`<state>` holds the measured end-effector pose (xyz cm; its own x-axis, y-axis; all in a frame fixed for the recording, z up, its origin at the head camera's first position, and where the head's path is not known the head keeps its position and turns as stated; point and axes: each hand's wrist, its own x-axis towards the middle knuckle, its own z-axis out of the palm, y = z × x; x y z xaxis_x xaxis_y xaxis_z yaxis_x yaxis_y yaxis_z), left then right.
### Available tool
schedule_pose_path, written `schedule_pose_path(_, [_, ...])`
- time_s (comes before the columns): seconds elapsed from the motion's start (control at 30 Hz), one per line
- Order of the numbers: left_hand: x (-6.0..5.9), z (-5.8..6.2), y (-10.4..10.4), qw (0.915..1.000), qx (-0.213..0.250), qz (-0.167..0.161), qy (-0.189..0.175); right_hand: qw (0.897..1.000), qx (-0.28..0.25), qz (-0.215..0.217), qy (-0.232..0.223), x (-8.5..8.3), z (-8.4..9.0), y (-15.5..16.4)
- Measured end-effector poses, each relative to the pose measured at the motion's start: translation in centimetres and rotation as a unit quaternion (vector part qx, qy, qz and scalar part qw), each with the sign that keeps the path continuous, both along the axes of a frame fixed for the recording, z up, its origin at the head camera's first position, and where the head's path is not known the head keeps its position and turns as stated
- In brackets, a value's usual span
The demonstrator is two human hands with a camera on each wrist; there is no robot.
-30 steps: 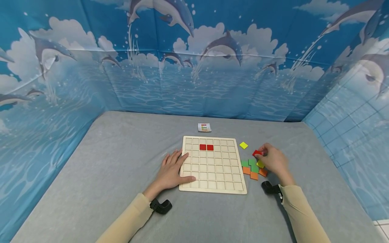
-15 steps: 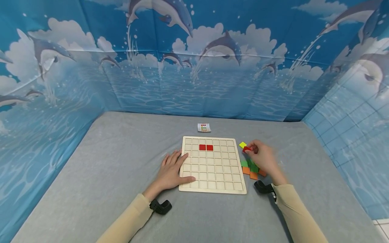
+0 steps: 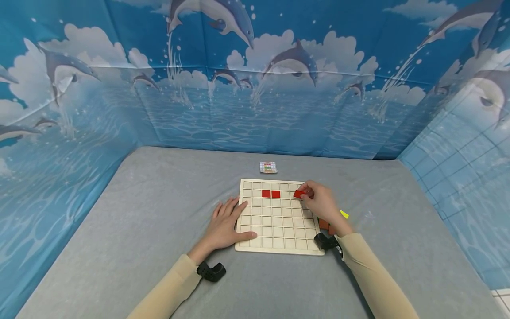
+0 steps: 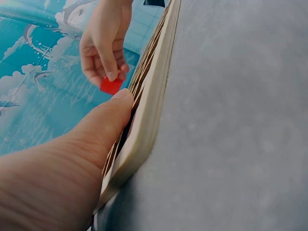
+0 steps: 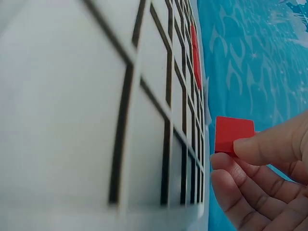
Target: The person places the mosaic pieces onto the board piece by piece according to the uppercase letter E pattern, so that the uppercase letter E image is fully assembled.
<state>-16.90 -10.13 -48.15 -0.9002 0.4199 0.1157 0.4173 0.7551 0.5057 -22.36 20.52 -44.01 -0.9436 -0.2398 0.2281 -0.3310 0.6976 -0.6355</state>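
A pale wooden grid board (image 3: 277, 221) lies on the grey cloth, with two red square tiles (image 3: 271, 193) side by side in its second row. My left hand (image 3: 225, 223) rests on the board's left edge, fingers spread and thumb over the near corner; in the left wrist view the thumb (image 4: 103, 120) lies along the rim. Over the upper right of the board, my right hand (image 3: 320, 204) pinches another red square tile (image 5: 233, 134) between thumb and fingertips. That tile is tilted and raised above the cells.
Orange tiles (image 3: 324, 223) and a yellow tile (image 3: 344, 214) lie right of the board, partly hidden by the right forearm. A small card with a coloured grid pattern (image 3: 268, 167) sits behind the board. A dolphin-print curtain (image 3: 247, 110) surrounds the table.
My right hand has carried the red tile leftward from the loose tiles to over the board's upper right. My left hand has stayed where it was.
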Motion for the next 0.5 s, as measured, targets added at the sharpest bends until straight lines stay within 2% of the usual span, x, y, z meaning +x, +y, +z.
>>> schedule_pose_path(0.5, [-0.1,-0.1,0.0,0.9999,-0.012,0.006,-0.008,0.999,-0.018,0.019,-0.038,-1.3,-0.3,-2.4])
